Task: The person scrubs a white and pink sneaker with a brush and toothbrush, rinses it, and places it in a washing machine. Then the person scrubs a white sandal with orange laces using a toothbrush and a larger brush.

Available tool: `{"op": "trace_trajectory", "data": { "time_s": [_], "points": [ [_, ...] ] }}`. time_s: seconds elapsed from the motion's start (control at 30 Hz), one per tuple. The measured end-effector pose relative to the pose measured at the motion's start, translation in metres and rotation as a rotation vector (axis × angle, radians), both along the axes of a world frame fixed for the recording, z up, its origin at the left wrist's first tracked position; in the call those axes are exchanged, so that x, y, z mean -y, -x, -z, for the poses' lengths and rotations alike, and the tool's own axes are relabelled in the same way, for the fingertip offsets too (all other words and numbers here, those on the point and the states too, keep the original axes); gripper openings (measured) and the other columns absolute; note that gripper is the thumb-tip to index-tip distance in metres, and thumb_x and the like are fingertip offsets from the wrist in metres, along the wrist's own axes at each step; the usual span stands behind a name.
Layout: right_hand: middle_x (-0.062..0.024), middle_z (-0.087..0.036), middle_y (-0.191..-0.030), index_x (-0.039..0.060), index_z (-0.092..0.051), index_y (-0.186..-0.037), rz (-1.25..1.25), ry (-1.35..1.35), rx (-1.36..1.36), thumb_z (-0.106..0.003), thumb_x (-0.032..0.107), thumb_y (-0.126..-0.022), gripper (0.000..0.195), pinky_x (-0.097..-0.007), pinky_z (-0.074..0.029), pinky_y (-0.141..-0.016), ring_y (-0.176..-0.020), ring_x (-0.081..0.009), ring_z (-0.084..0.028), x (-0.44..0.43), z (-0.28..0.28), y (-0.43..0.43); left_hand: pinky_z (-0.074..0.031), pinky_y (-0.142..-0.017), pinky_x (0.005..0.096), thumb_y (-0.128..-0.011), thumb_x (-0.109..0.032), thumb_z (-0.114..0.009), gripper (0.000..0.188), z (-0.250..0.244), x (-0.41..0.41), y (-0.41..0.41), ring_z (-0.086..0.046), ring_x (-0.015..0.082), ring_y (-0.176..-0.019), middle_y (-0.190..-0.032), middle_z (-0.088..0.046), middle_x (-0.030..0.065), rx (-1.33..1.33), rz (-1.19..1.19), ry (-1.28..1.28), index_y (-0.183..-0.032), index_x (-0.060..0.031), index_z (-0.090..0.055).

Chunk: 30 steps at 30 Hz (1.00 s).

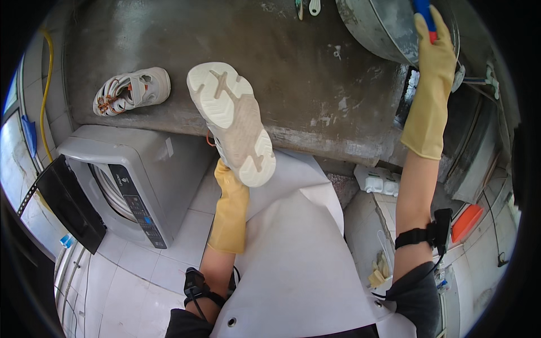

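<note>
My left hand (230, 177), in a yellow rubber glove, holds a white sneaker (236, 122) with its sole facing up, above the near edge of the brown worktop (296, 84); the fingers are mostly hidden behind the shoe. A second white sneaker (131, 91) with orange laces lies on the worktop to the left. At the upper right, my right hand (435, 42), gloved too, grips a blue and red handle (424, 17) over a round metal basin (380, 25). The far end of that handled object is cut off by the picture's top edge.
Below the worktop at left stands a grey top-loading washing machine (160, 148) with its black lid (69, 203) raised. Two small handled tools (315, 7) lie at the worktop's far edge. A tap (492, 80) is beside the basin. A white apron (296, 262) covers my front.
</note>
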State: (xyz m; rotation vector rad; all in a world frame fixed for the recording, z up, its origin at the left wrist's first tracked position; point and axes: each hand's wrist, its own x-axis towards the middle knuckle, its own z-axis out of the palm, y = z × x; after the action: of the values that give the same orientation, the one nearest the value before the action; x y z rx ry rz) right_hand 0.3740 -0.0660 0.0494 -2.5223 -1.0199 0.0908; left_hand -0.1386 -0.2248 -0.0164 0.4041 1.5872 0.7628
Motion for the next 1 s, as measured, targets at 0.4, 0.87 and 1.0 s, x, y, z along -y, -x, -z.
{"op": "trace_trajectory", "data": {
  "time_s": [0.4,0.87,1.0],
  "points": [
    [-0.0178,-0.078,-0.13,0.0051,-0.058,-0.158,-0.192,-0.487,0.35,-0.071,0.023,-0.108,0.054,-0.0392,-0.059,-0.095,-0.111,-0.0291,-0.076,-0.006,0.006,0.015,-0.044,-0.123,0.0472,-0.099,-0.035,-0.077,0.088,-0.075,-0.098,-0.047,-0.054,0.0399,-0.148,-0.168,-0.047,0.026,-0.955,0.267,-0.441,-0.168,-0.0003,-0.035],
    [-0.024,-0.064,-0.148,0.0076,-0.044,-0.165,-0.17,-0.074,-0.832,-0.063,0.039,-0.111,0.065,-0.05,-0.054,-0.109,-0.132,-0.0436,-0.066,0.077,-0.014,0.253,-0.049,-0.115,0.0403,-0.087,-0.038,-0.085,0.092,-0.087,-0.207,-0.143,-0.062,0.0313,-0.137,-0.154,-0.058,0.0217,-0.409,0.347,-0.157,-0.161,0.0025,-0.046],
    [-0.0249,-0.065,-0.147,0.0109,-0.048,-0.162,-0.176,0.166,-0.788,-0.061,0.044,-0.112,0.062,-0.0507,-0.054,-0.109,-0.131,-0.0457,-0.065,0.062,-0.016,0.247,-0.052,-0.112,0.0416,-0.099,-0.05,-0.073,0.088,-0.04,-0.218,-0.148,-0.064,0.0337,-0.133,-0.152,-0.058,0.0252,-0.384,0.405,-0.292,-0.16,0.0055,-0.044]
  ]
}}
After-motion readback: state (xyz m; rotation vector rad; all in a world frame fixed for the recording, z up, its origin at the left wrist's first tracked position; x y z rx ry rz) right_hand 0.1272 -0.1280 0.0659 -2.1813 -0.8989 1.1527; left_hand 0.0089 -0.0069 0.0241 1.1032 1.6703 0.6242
